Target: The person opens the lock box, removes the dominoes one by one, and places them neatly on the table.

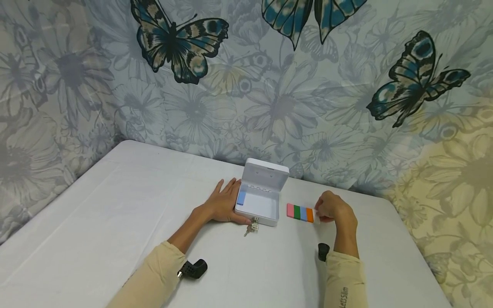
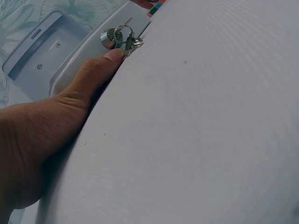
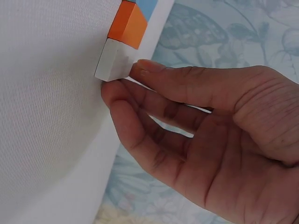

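A white lockable metal box (image 1: 257,218) stands on the table with its lid (image 1: 265,175) raised. A light blue block (image 1: 241,198) lies inside along its left wall. My left hand (image 1: 224,206) rests against the box's left side, fingers stretched out, thumb along the front. Near the thumb tip, keys (image 2: 128,42) hang from the lock (image 2: 110,38). To the right of the box is a row of coloured blocks (image 1: 297,212): pink, green, blue, orange and white. My right hand (image 1: 332,206) pinches the white block (image 3: 112,59) at the row's right end, beside the orange block (image 3: 127,24).
The table (image 1: 154,201) has a white cloth cover. Behind it hangs a flowered backdrop (image 1: 250,102) with large butterflies, close to the raised lid. A black wrist device (image 1: 194,268) juts from the left sleeve, and another black device (image 1: 323,251) sits beside the right sleeve.
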A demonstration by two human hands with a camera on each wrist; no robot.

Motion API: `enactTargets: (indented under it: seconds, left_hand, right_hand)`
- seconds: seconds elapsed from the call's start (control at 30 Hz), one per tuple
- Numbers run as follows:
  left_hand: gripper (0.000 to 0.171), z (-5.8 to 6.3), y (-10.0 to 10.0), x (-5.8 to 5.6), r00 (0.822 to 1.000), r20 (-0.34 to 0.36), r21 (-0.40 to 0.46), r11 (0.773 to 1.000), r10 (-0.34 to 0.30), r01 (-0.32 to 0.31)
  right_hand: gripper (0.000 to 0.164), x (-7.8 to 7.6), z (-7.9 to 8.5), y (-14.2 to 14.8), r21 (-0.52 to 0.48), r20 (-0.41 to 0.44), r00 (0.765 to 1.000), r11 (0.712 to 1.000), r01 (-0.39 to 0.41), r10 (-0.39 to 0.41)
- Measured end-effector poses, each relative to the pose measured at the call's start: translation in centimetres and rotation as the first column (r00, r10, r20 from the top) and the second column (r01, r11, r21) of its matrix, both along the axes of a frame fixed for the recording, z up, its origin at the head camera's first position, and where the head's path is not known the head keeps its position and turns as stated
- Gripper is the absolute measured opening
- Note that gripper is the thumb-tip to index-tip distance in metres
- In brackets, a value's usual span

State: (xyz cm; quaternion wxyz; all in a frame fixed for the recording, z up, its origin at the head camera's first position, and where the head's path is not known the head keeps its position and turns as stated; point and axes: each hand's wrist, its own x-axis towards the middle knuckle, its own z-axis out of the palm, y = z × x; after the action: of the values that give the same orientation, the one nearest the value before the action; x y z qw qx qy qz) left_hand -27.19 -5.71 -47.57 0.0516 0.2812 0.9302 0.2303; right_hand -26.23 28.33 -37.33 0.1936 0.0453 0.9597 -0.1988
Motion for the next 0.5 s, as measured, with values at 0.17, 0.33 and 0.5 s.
enactTargets:
  seconds: [0.17,0.33,0.5]
  left_hand:
    - [0.132,0.1,0.0,0.1,1.000,-0.026,0.004,1.000,-0.007,0.008]
    - [0.133,-0.1,0.0,0.0,1.000,-0.014,-0.010,1.000,-0.002,0.002]
    - [0.132,-0.6,0.1,-0.3,1.000,-0.019,-0.010,1.000,0.007,-0.007]
  right_hand:
    - [0.020,-0.1,0.0,0.0,0.006,0.003,1.000,1.000,-0.002,0.002]
    - [0.020,-0.1,0.1,-0.2,0.019,-0.002,1.000,1.000,0.003,-0.003]
    - [0.025,0.1,1.0,-0.6,0.027,-0.027,0.999,0.999,-0.017,0.018]
